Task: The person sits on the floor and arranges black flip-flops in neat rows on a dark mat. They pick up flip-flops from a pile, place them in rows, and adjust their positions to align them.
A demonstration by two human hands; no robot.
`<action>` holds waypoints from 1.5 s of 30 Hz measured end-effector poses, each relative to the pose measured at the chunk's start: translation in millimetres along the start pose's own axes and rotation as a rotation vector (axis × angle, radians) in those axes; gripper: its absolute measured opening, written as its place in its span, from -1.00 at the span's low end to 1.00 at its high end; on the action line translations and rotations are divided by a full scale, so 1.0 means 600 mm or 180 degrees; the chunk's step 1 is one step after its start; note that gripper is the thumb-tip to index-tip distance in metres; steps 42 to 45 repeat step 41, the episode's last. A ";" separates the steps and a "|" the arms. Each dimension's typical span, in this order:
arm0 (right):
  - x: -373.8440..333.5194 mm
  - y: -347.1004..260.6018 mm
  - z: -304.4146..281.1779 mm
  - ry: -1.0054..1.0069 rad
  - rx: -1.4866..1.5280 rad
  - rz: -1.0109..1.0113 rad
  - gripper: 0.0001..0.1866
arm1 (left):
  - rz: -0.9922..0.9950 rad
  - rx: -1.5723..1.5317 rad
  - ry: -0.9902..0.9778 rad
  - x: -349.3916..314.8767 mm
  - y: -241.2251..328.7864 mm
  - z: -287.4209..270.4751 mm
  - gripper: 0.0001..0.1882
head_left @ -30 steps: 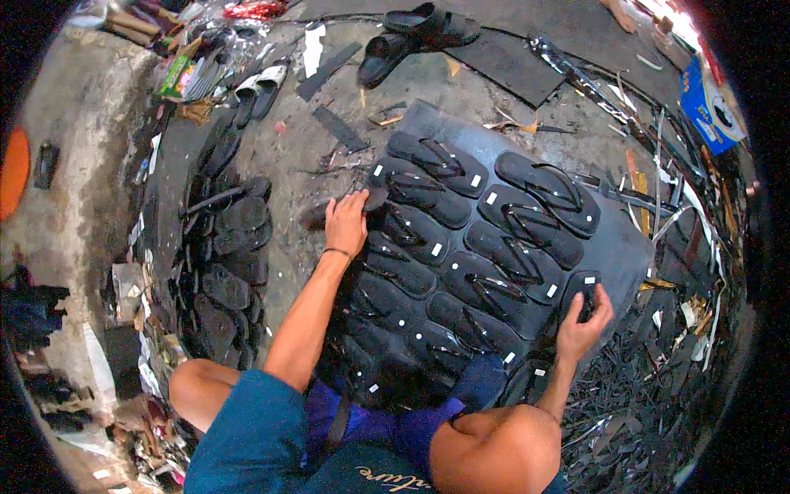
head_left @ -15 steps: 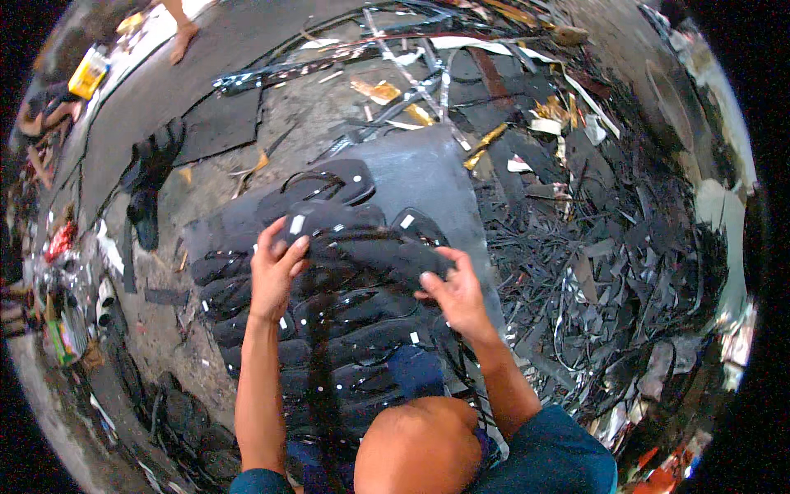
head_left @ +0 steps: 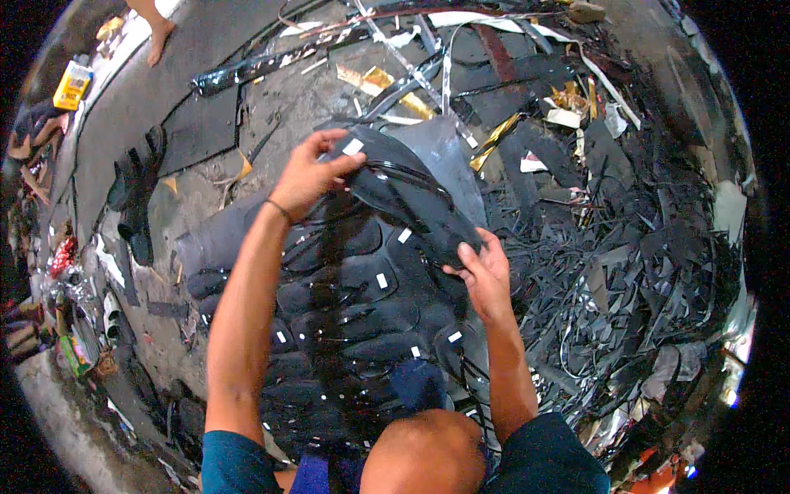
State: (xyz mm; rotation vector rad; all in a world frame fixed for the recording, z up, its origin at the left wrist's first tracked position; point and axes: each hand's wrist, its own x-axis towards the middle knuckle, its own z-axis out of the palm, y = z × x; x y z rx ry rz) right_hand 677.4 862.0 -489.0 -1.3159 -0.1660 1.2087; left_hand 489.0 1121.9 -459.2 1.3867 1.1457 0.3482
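Observation:
Between my two hands a black flip-flop (head_left: 407,185) with dark straps and a white sticker is held above the others, slanting down to the right. My left hand (head_left: 311,174) pinches its far-left end, thumb beside the sticker. At the lower-right end my right hand (head_left: 485,272) grips it with the thumb on top. I cannot tell whether a second flip-flop lies under it. Below, several black flip-flops (head_left: 362,317) with white stickers lie packed in rows on a smooth dark grey sheet (head_left: 461,160).
Black offcuts (head_left: 584,288) are heaped on the right. Strips and gold scraps (head_left: 498,140) lie at the far side. To the left are dark pieces (head_left: 140,185) and a yellow box (head_left: 74,86). Another person's bare foot (head_left: 160,41) shows at the far left.
Both hands have moved with the flip-flop, the left farther away and to the right, the right slightly rightward. The flip-flop now slants more steeply, uncovering more of the rows below.

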 end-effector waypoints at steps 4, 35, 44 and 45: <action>0.016 -0.025 0.043 -0.0367 -0.1618 -0.1066 -0.44 | 0.0328 0.0163 0.0576 -0.098 0.066 -0.123 -0.46; -0.080 0.079 0.198 -0.1389 -0.4689 -0.4313 -0.35 | -0.1423 0.3001 0.4013 -1.114 -0.632 -0.240 -0.59; -0.168 -0.043 0.166 -0.1321 -0.5639 -0.2339 -0.23 | -0.1127 0.2773 0.3582 -1.113 -0.541 -0.302 -0.74; -0.168 -0.043 0.166 -0.1321 -0.5639 -0.2339 -0.23 | -0.1127 0.2773 0.3582 -1.113 -0.541 -0.302 -0.74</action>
